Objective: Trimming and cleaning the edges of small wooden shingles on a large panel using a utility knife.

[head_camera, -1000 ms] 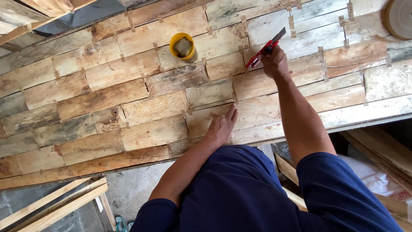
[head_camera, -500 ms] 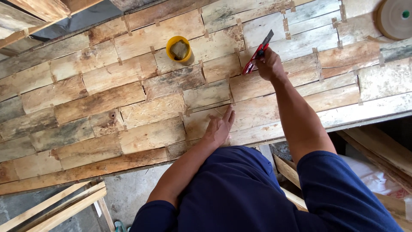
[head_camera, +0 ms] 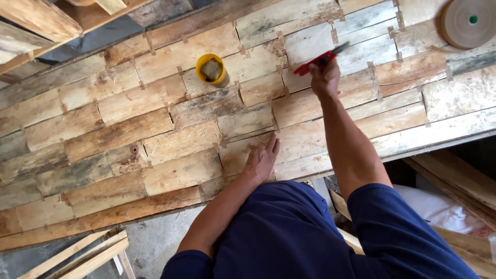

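A large sheet of pale wood veneer strips, joined edge to edge with small tape pieces, lies across a work surface. My left hand rests flat on the strips near the sheet's front edge, fingers together and pointing up. My right hand reaches farther back and grips a red-handled cutter, its dark blade end pointing right over a pale strip. A yellow cup with a brownish lump inside stands on the sheet, to the left of my right hand.
A roll of brown tape lies at the back right corner. Wooden boards sit at the back left, loose slats at the front left on the grey floor, and more boards beside white sheeting at the right.
My right hand with the cutter has shifted slightly across the far strips, the cutter now lying flatter. My left hand has stayed pressed on the sheet. The view has drifted a little.
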